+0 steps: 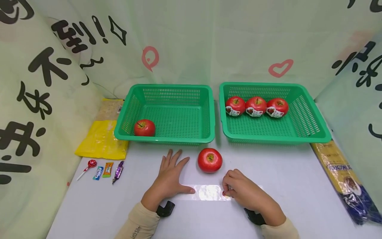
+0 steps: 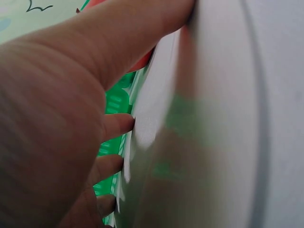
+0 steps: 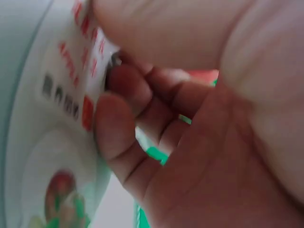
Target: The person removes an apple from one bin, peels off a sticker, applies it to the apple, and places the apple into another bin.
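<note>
A glossy, see-through strip of printed labels (image 1: 209, 192) lies on the white table in front of the person. The left hand (image 1: 168, 181) spreads flat with straight fingers, its thumb resting on the strip's left end. Over the right part, the right hand (image 1: 246, 191) has curled fingers and pinches the edge of an apple label (image 3: 71, 76). In the right wrist view that label bends up beside the thumb, showing red lettering. Just beyond the strip sits a red apple (image 1: 210, 160) without a visible label. The left wrist view shows mostly palm and blurred table.
A green basket (image 1: 173, 87) at back left holds one bare apple (image 1: 144, 128). The right green basket (image 1: 310, 135) holds three labelled apples (image 1: 256, 106). Several candies (image 1: 107, 169) and a yellow packet (image 1: 104, 139) lie left; a gold-and-blue bag (image 1: 346, 179) lies right.
</note>
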The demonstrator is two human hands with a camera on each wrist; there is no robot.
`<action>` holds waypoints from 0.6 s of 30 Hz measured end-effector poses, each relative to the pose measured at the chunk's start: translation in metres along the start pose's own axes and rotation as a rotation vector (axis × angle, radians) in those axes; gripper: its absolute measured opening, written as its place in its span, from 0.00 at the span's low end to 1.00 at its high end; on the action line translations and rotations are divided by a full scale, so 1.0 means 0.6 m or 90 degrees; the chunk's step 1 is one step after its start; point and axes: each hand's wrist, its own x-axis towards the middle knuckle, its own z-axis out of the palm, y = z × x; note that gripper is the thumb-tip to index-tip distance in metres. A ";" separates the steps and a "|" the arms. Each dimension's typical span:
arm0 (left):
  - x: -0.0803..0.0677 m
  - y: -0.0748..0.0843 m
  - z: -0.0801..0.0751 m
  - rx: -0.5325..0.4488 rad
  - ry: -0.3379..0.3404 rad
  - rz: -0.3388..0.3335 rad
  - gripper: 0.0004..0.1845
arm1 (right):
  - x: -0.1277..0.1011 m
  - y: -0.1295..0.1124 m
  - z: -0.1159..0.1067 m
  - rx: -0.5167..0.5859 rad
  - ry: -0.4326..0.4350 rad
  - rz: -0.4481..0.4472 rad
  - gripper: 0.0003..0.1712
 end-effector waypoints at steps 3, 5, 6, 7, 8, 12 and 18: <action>0.001 0.001 -0.001 0.002 0.000 -0.002 0.60 | -0.003 0.008 -0.005 0.041 -0.009 -0.007 0.19; 0.001 0.002 -0.001 0.003 0.001 -0.003 0.60 | -0.004 0.017 -0.008 0.074 -0.013 -0.017 0.17; 0.001 0.002 -0.002 0.003 -0.001 -0.006 0.60 | -0.006 0.022 -0.010 0.097 -0.015 -0.026 0.16; 0.001 0.002 -0.002 0.004 0.000 -0.007 0.60 | -0.007 0.027 -0.012 0.123 -0.017 -0.035 0.14; 0.000 0.002 -0.002 0.005 0.002 -0.006 0.60 | -0.009 0.032 -0.015 0.153 -0.022 -0.042 0.13; 0.000 0.002 -0.002 0.013 0.001 -0.005 0.60 | -0.022 0.052 -0.033 0.301 -0.037 -0.079 0.07; 0.000 0.002 -0.002 0.015 0.014 0.003 0.57 | -0.037 0.065 -0.057 0.503 0.080 -0.083 0.09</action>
